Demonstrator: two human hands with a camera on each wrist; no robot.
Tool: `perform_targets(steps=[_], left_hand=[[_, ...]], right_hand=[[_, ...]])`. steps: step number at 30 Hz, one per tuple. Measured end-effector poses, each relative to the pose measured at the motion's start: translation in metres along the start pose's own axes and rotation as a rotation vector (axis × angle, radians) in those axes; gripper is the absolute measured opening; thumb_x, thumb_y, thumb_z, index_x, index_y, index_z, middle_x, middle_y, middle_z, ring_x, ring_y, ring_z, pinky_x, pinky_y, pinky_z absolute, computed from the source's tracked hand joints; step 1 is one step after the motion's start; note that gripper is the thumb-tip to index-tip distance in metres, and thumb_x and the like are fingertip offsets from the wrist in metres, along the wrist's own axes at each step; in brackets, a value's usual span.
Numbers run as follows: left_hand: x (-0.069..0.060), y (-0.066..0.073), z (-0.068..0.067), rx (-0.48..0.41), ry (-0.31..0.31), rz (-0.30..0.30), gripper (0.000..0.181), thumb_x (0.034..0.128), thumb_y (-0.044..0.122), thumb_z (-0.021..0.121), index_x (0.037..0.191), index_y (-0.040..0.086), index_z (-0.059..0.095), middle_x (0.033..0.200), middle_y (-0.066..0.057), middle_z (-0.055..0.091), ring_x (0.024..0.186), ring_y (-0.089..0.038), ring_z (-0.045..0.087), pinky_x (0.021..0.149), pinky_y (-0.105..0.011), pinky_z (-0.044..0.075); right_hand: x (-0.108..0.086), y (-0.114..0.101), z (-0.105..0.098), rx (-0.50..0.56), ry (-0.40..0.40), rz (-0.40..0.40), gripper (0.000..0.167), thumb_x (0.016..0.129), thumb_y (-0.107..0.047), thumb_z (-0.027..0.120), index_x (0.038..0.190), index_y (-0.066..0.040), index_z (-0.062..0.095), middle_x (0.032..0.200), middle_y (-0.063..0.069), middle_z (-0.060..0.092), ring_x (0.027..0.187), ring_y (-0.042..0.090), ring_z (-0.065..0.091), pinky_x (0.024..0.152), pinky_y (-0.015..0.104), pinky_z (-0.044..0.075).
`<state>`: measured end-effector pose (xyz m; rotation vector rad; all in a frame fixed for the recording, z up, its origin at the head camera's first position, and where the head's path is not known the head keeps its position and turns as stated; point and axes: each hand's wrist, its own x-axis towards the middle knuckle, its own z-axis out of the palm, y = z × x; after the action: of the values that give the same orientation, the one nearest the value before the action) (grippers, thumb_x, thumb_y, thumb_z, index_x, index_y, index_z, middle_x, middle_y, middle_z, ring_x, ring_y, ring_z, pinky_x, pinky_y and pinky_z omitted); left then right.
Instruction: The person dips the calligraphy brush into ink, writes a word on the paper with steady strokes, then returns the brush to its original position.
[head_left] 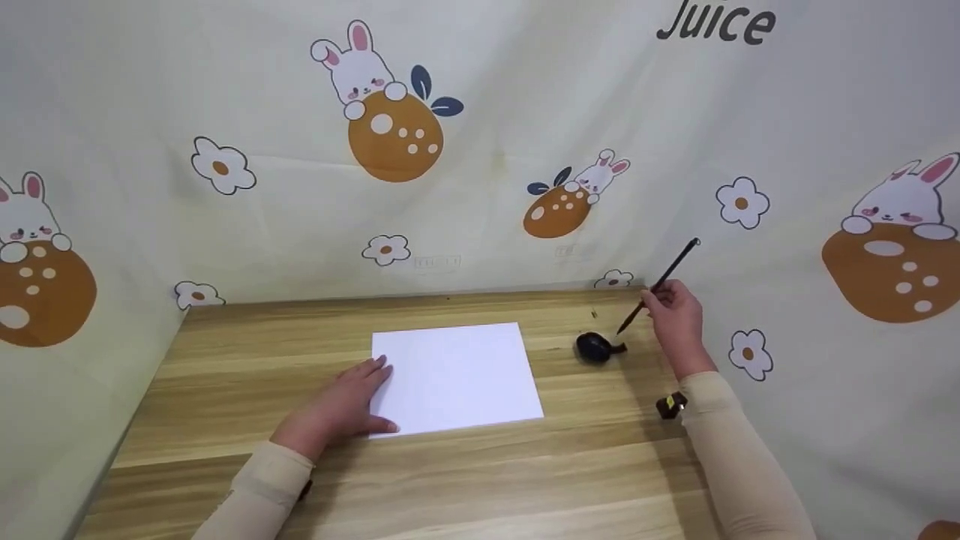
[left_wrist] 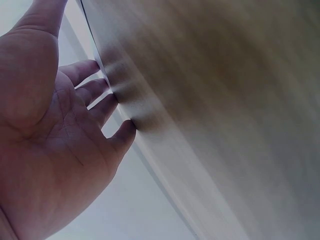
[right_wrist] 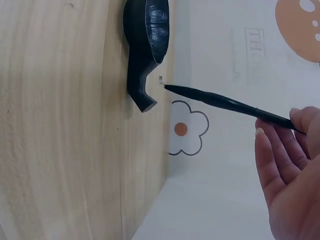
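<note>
A white sheet of paper point(head_left: 461, 379) lies on the wooden table. My left hand point(head_left: 345, 405) rests on the sheet's left edge, thumb and fingers spread; the left wrist view shows the palm side of the hand point(left_wrist: 65, 125) with fingertips at the surface. On the right, my right hand point(head_left: 676, 319) pinches a slim black writing brush point(head_left: 676, 264) by its middle, loop end up and dark pointed tip slanting down. Just left of that tip stands a small black ink dish point(head_left: 593, 347) with a short bent handle. In the right wrist view, the brush tip point(right_wrist: 182, 91) appears apart from the dish point(right_wrist: 134, 40).
Wood-grain table top point(head_left: 450, 480) runs under everything. A pale curtain point(head_left: 480, 225) printed with rabbits, oranges and flowers hangs behind the table and along both sides. A small dark device point(head_left: 670, 406) sits at my right wrist.
</note>
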<state>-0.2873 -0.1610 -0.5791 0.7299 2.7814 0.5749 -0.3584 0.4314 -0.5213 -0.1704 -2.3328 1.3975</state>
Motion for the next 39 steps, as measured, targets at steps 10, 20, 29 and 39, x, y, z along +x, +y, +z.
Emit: perform_targets(steps=[10, 20, 29, 39], left_hand=[[-0.002, 0.003, -0.002, 0.001, 0.001, 0.015, 0.108, 0.089, 0.055, 0.091, 0.166, -0.005, 0.044, 0.176, -0.026, 0.034, 0.162, -0.05, 0.031, 0.129, -0.069, 0.029], [0.0, 0.002, -0.002, 0.018, -0.015, 0.0, 0.108, 0.0902, 0.058, 0.088, 0.168, -0.001, 0.042, 0.178, -0.022, 0.032, 0.164, -0.047, 0.029, 0.13, -0.069, 0.027], [-0.001, 0.004, -0.004, -0.013, -0.018, -0.004, 0.107, 0.0899, 0.054, 0.09, 0.167, -0.003, 0.042, 0.178, -0.024, 0.032, 0.163, -0.049, 0.028, 0.13, -0.071, 0.026], [0.001, 0.0, 0.0, 0.01, -0.012, -0.001, 0.108, 0.0889, 0.056, 0.09, 0.167, -0.002, 0.043, 0.178, -0.022, 0.033, 0.163, -0.047, 0.03, 0.13, -0.068, 0.028]], right_hand=[[-0.007, -0.011, 0.001, 0.085, 0.035, -0.035, 0.028, 0.108, -0.018, 0.075, 0.12, 0.006, 0.065, 0.115, 0.025, 0.074, 0.1, 0.026, 0.075, 0.082, 0.029, 0.064], [-0.02, -0.032, 0.022, 0.161, 0.021, -0.076, 0.029, 0.108, -0.023, 0.076, 0.117, 0.002, 0.066, 0.112, 0.024, 0.074, 0.099, 0.028, 0.075, 0.083, 0.034, 0.065], [-0.032, -0.054, 0.056, 0.275, -0.014, -0.132, 0.026, 0.105, -0.013, 0.078, 0.115, 0.008, 0.067, 0.111, 0.032, 0.074, 0.094, 0.027, 0.077, 0.079, 0.035, 0.065], [-0.046, -0.077, 0.104, 0.345, -0.07, -0.189, 0.017, 0.102, -0.006, 0.08, 0.106, 0.006, 0.069, 0.1, 0.028, 0.077, 0.087, 0.033, 0.077, 0.073, 0.031, 0.065]])
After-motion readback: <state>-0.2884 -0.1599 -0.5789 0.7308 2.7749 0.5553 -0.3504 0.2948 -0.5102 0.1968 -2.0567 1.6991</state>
